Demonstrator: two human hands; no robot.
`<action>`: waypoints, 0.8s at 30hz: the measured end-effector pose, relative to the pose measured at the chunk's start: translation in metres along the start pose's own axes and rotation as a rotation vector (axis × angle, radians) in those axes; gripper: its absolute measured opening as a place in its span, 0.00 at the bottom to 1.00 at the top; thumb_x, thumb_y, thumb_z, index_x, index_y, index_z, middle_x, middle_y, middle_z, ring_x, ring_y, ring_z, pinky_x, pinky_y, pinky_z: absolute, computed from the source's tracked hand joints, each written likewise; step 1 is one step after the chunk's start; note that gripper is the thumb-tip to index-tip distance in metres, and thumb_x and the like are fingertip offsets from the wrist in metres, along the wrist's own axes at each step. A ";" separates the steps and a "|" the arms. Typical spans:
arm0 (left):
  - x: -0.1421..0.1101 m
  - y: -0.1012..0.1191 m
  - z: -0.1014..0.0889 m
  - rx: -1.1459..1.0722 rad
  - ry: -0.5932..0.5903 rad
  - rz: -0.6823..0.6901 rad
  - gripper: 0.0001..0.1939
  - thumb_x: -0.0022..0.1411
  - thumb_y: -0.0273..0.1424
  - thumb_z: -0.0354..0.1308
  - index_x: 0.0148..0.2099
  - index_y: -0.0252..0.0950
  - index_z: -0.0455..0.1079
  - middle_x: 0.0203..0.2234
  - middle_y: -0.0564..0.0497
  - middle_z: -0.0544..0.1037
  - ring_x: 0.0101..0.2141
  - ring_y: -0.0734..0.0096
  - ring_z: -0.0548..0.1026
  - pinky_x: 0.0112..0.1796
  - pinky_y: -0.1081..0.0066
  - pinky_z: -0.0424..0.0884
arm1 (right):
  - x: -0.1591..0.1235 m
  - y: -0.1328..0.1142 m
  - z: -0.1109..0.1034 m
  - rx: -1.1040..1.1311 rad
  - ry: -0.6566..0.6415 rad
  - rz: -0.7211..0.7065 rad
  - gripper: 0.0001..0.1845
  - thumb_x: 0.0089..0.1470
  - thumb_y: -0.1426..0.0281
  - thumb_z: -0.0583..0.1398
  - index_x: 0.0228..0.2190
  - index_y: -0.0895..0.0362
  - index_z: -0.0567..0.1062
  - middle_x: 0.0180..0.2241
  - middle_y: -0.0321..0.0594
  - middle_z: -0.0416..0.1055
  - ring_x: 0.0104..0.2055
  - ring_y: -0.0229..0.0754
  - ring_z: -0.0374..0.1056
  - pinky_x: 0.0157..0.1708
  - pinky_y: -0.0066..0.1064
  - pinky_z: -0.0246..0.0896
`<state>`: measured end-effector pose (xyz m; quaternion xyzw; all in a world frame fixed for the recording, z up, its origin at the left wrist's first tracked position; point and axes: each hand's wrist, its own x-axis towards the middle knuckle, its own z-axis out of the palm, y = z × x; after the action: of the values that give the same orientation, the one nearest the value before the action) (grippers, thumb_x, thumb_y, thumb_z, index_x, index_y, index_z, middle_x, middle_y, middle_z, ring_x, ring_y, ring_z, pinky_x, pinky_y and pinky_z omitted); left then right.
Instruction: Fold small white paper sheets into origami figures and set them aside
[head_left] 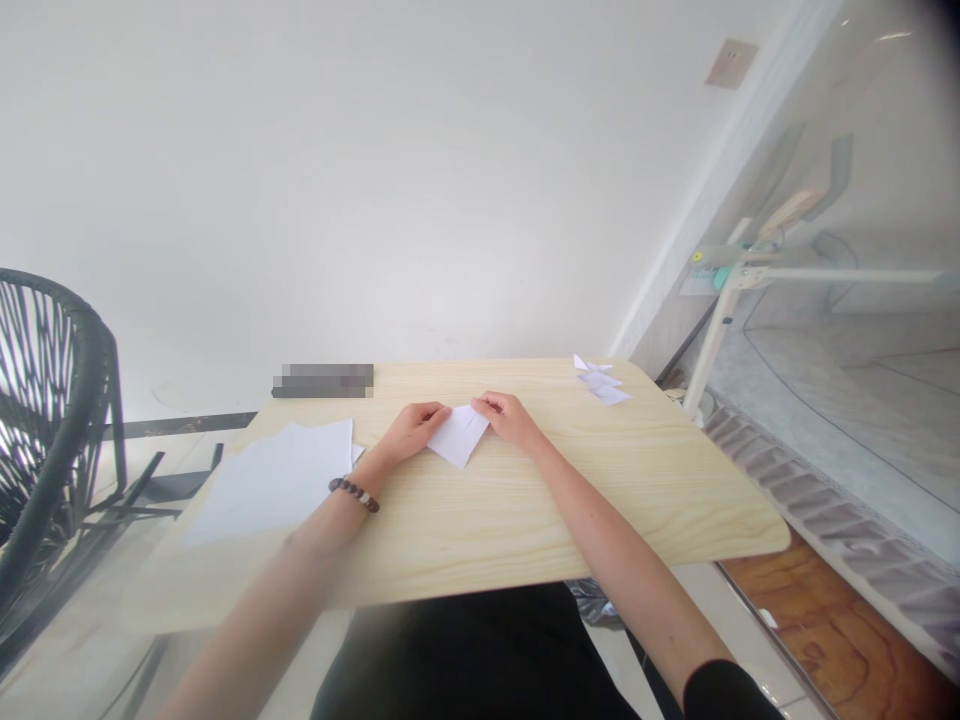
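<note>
A small piece of folded white paper lies over the middle of the table, one corner pointing toward me. My left hand is closed on its upper left edge, thumb and fingers pinching it. At the upper right edge, my right hand pinches the same paper. A crease line runs near its top. To the left, loose sheets of white paper lie spread on the table. Several folded white paper pieces sit at the far right.
The light wooden table stands against a white wall. A blurred-out dark object lies at its back left. A dark woven chair is on the left, and a white metal frame stands beyond the right side.
</note>
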<state>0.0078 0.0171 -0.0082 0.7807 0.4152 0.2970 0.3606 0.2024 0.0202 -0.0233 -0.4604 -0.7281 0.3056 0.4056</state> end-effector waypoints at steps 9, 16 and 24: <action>0.001 0.000 -0.002 -0.003 0.058 -0.018 0.17 0.55 0.40 0.43 0.29 0.32 0.65 0.19 0.54 0.65 0.21 0.77 0.61 0.21 0.77 0.56 | 0.000 -0.001 0.001 0.034 0.027 0.035 0.19 0.47 0.57 0.50 0.19 0.59 0.64 0.18 0.32 0.56 0.21 0.31 0.52 0.22 0.24 0.47; 0.000 0.001 -0.002 0.035 0.058 -0.015 0.18 0.54 0.39 0.43 0.30 0.31 0.68 0.20 0.53 0.68 0.22 0.76 0.63 0.21 0.77 0.57 | 0.000 0.001 0.001 -0.018 0.050 -0.001 0.19 0.48 0.57 0.49 0.18 0.59 0.63 0.18 0.32 0.55 0.21 0.31 0.50 0.22 0.24 0.46; 0.000 0.001 -0.002 0.035 0.064 -0.027 0.19 0.53 0.40 0.43 0.30 0.31 0.69 0.20 0.52 0.69 0.22 0.75 0.63 0.21 0.77 0.57 | 0.000 0.000 0.000 -0.029 0.040 0.002 0.19 0.48 0.57 0.49 0.19 0.59 0.65 0.19 0.33 0.58 0.22 0.31 0.51 0.22 0.24 0.46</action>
<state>0.0063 0.0178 -0.0064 0.7713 0.4422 0.3094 0.3374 0.2026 0.0207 -0.0235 -0.4728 -0.7238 0.2861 0.4132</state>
